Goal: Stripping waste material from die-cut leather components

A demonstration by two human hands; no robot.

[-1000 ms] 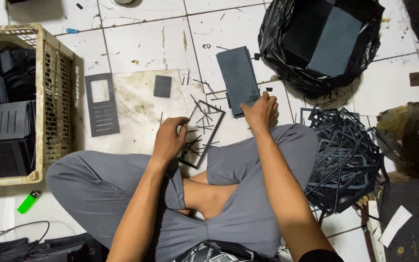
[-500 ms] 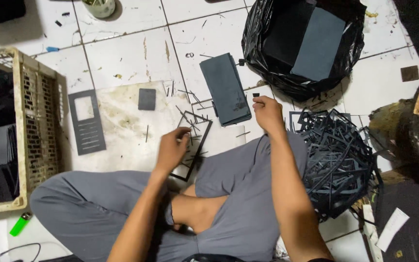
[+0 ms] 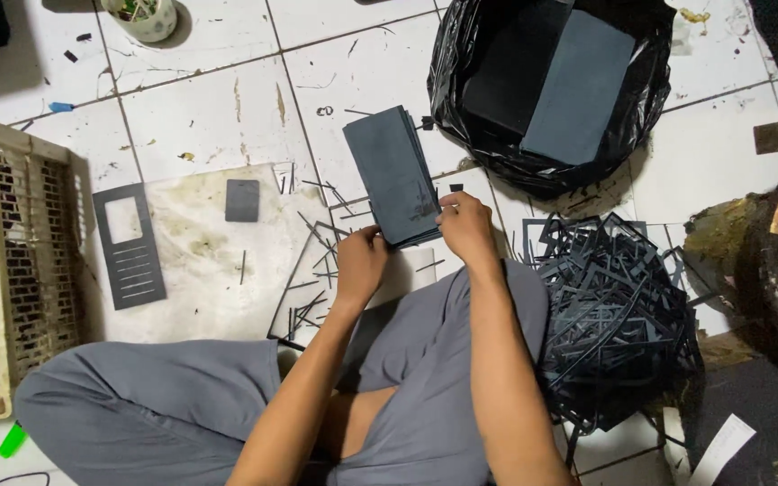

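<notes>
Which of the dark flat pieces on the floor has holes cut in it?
The long dark grey rectangular panel beside the beige plastic crate: it has a square window and thin slots. The small dark grey square piece near it is solid.

One camera on my head looks steeply down, close over my lap, my hands at frame centre, tiled floor [image 3: 218,108] beyond; no second view shares anything

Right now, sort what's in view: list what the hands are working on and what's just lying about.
In hand:
left hand
right hand
stack of dark sheets

Lying about:
cup
wicker crate
slotted cut-out panel
small dark square
black bag of sheets
pile of offcut frames
</notes>
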